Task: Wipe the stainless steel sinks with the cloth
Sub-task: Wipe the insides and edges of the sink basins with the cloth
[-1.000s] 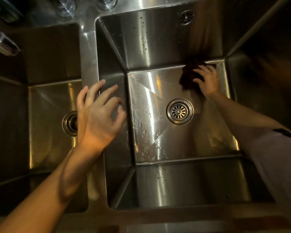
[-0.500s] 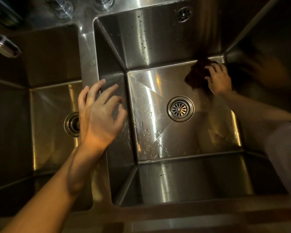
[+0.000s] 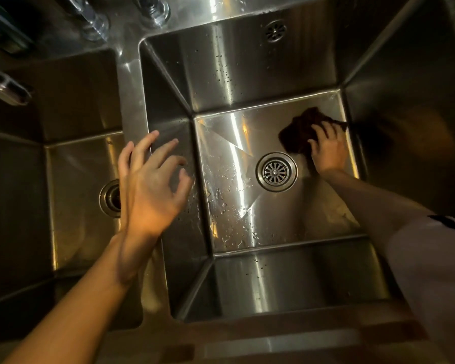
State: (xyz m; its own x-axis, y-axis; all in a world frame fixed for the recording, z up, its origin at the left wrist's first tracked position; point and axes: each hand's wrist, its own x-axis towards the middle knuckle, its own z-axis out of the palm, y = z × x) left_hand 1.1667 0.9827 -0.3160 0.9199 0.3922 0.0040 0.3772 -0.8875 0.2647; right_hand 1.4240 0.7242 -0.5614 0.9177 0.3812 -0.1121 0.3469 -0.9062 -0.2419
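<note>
Since the earlier frame the right hand, fingers curled over the dark cloth, slid it back left along the right sink floor's far-right corner; left hand hovers spread; risk: left-side droplets get missed.

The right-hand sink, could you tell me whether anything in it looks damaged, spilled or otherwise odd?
Nothing stands out. Water droplets speckle the basin floor left of the drain, as expected mid-wipe. The right hand presses the dark cloth near the far right corner.
</note>
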